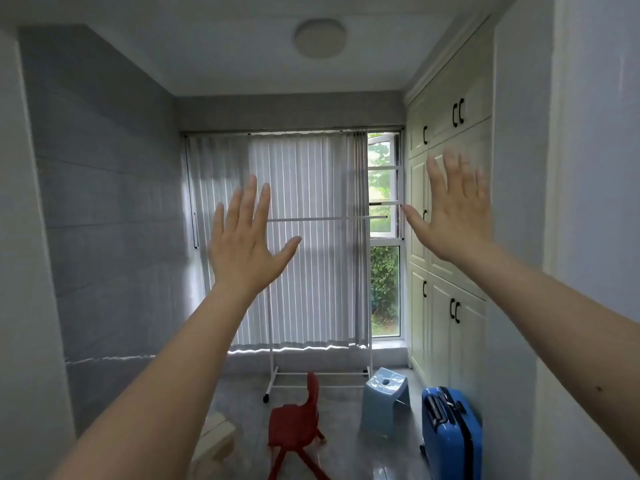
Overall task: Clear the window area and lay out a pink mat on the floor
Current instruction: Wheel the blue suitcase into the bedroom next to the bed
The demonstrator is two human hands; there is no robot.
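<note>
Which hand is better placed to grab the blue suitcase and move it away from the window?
Probably the right hand. The blue suitcase stands low on the right by the cabinets, under that arm. The left hand would have to cross over. Both hands are raised, open and empty.

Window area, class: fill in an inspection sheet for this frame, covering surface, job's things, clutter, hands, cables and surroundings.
Surface: glossy grey tiled floor, bare patches between the items.
Job's things: no pink mat seen; window mostly covered by vertical blinds, right strip uncovered.
Clutter: white wheeled clothes rack before the blinds; red child's chair; pale blue stool; blue suitcase upright by the cupboards; pale wooden item at lower left, partly hidden.
Hands: left hand and right hand raised, fingers spread, holding nothing.
Cables: nothing seen.
Surroundings: cream cupboards right, grey tiled wall left, round ceiling light.
</note>
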